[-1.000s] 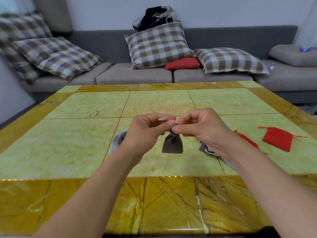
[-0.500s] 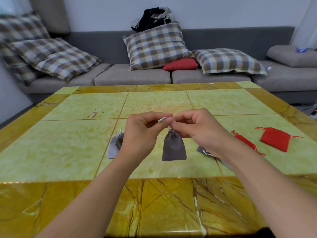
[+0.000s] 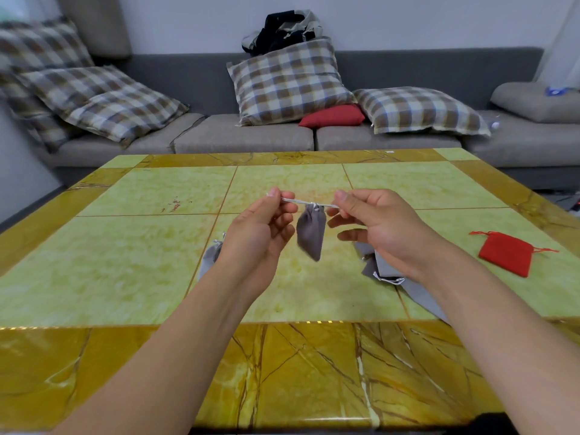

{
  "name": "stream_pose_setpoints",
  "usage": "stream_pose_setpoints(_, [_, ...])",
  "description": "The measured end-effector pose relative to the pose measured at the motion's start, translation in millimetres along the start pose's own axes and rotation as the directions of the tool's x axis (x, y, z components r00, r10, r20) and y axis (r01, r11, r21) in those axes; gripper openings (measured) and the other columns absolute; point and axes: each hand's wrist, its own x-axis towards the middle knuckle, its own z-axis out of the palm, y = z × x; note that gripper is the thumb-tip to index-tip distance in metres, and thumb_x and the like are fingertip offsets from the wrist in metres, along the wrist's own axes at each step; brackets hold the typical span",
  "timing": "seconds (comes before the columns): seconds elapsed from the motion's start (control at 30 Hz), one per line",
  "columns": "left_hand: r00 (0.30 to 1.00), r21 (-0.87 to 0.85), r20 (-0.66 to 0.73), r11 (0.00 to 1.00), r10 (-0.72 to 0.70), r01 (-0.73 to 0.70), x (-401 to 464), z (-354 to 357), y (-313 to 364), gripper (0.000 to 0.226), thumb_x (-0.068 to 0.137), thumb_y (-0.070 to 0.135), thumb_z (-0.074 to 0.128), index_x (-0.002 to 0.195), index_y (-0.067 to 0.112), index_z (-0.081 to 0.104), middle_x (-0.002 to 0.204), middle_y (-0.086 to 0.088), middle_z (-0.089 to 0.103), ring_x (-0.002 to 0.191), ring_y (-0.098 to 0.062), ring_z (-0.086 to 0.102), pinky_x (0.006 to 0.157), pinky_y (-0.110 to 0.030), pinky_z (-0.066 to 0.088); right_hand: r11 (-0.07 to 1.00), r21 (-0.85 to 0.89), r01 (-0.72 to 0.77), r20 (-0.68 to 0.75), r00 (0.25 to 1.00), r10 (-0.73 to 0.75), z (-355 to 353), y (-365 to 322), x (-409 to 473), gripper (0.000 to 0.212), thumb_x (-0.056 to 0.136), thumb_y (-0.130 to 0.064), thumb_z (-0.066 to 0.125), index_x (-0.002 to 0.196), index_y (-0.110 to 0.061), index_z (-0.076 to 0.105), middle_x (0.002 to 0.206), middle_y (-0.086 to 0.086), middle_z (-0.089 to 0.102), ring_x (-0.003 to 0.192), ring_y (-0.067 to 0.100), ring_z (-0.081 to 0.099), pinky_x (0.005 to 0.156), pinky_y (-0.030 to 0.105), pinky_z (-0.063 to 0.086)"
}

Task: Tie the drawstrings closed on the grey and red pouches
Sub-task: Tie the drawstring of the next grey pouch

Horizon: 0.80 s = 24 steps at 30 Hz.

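Note:
A small grey pouch (image 3: 310, 232) hangs in the air over the table's middle, its neck gathered. Its white drawstring (image 3: 309, 203) runs taut between my hands. My left hand (image 3: 262, 227) pinches the left end, and my right hand (image 3: 373, 224) pinches the right end. Another grey pouch (image 3: 209, 260) lies on the table behind my left wrist. More grey pouches (image 3: 381, 268) lie partly under my right forearm. A red pouch (image 3: 506, 253) lies flat at the right with its red strings spread out.
The table (image 3: 131, 259) has green tiles and a yellow marble border. Behind it stands a grey sofa (image 3: 244, 138) with checked cushions, a red cushion (image 3: 332, 116) and a heap of dark clothes (image 3: 282, 29).
My hands have moved apart, drawing the white string out straight on both sides. The grey pouch has lifted and swung, and its neck is now gathered tight.

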Motion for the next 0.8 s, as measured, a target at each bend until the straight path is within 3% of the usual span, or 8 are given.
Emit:
stream_pose_setpoints(0.07, [1.000, -0.039, -0.001, 0.999, -0.027, 0.027, 1, 2, 1, 0.028, 0.102, 0.028, 0.050, 0.086, 0.014, 0.068, 0.070, 0.004, 0.064, 0.060, -0.006, 0.057, 0.063, -0.020, 0.049, 1.000, 0.011, 0.007, -0.021, 1.000, -0.007, 2, -3, -1, 0.031, 0.096, -0.030, 0.060, 0.079, -0.004, 0.062, 0.070, -0.006, 0.069, 0.072, 0.015, 0.065, 0.058, 0.025, 0.051])
stream_pose_setpoints(0.2, [0.977, -0.166, 0.132, 0.968, -0.169, 0.190, 2, 0, 2, 0.045, 0.103, 0.031, 0.046, 0.070, 0.016, 0.072, 0.096, 0.000, 0.073, 0.060, -0.009, 0.054, 0.062, -0.021, 0.043, 0.946, 0.311, -0.090, 0.053, 0.996, 0.078, 10, -3, -4, 0.037, 0.095, -0.036, 0.059, 0.067, -0.016, 0.046, 0.069, -0.003, 0.064, 0.060, 0.012, 0.050, 0.050, 0.023, 0.034])
stream_pose_setpoints(0.27, [0.960, -0.207, 0.179, 0.945, -0.216, 0.252, 2, -1, 2, 0.044, 0.104, 0.033, 0.043, 0.072, 0.016, 0.069, 0.093, -0.001, 0.072, 0.057, -0.008, 0.048, 0.058, -0.020, 0.037, 0.900, 0.417, -0.126, 0.080, 0.992, 0.101, 12, -4, -5, 0.039, 0.094, -0.039, 0.058, 0.065, -0.018, 0.042, 0.064, -0.005, 0.060, 0.058, 0.011, 0.045, 0.050, 0.023, 0.031])
stream_pose_setpoints(0.37, [0.943, -0.246, 0.216, 0.921, -0.252, 0.303, 0, 0, 1, 0.029, 0.104, 0.033, 0.042, 0.086, 0.018, 0.058, 0.081, 0.002, 0.071, 0.054, -0.006, 0.047, 0.047, -0.016, 0.035, 0.813, 0.563, -0.149, 0.113, 0.988, 0.103, 13, -5, -3, 0.037, 0.093, -0.037, 0.060, 0.066, -0.017, 0.046, 0.068, -0.003, 0.059, 0.057, 0.010, 0.043, 0.047, 0.021, 0.033])
stream_pose_setpoints(0.5, [0.929, -0.348, 0.283, 0.877, -0.238, 0.331, -2, 5, -1, 0.031, 0.105, 0.032, 0.038, 0.080, 0.020, 0.052, 0.100, 0.007, 0.074, 0.053, -0.004, 0.048, 0.047, -0.015, 0.031, 0.670, 0.724, -0.161, 0.135, 0.987, 0.090, 15, -4, -1, 0.034, 0.092, -0.035, 0.059, 0.065, -0.017, 0.053, 0.072, -0.003, 0.061, 0.049, 0.005, 0.039, 0.043, 0.014, 0.029])
stream_pose_setpoints(0.57, [0.932, -0.348, 0.285, 0.881, -0.225, 0.319, -2, 9, -3, 0.033, 0.106, 0.031, 0.036, 0.079, 0.020, 0.050, 0.085, 0.008, 0.070, 0.052, -0.004, 0.045, 0.045, -0.015, 0.032, 0.657, 0.737, -0.161, 0.148, 0.986, 0.075, 17, -6, -1, 0.032, 0.094, -0.034, 0.055, 0.066, -0.019, 0.050, 0.066, -0.008, 0.056, 0.043, 0.004, 0.033, 0.042, 0.013, 0.024])
stream_pose_setpoints(0.67, [0.956, -0.300, 0.236, 0.922, -0.177, 0.245, 1, 11, -4, 0.035, 0.107, 0.030, 0.032, 0.076, 0.019, 0.044, 0.063, 0.006, 0.046, 0.050, -0.007, 0.037, 0.046, -0.017, 0.035, 0.788, 0.604, -0.122, 0.103, 0.992, 0.074, 19, -8, -1, 0.034, 0.101, -0.026, 0.049, 0.069, -0.019, 0.040, 0.057, -0.007, 0.043, 0.042, 0.005, 0.025, 0.039, 0.015, 0.019])
stream_pose_setpoints(0.8, [0.980, -0.195, 0.177, 0.972, -0.095, 0.129, 6, 10, 3, 0.037, 0.108, 0.029, 0.032, 0.073, 0.019, 0.040, 0.058, 0.005, 0.035, 0.046, -0.009, 0.030, 0.044, -0.018, 0.033, 0.883, 0.466, -0.058, 0.047, 0.998, 0.041, 17, -12, -2, 0.036, 0.103, -0.019, 0.048, 0.069, -0.018, 0.037, 0.059, -0.002, 0.037, 0.046, 0.007, 0.023, 0.038, 0.017, 0.024])
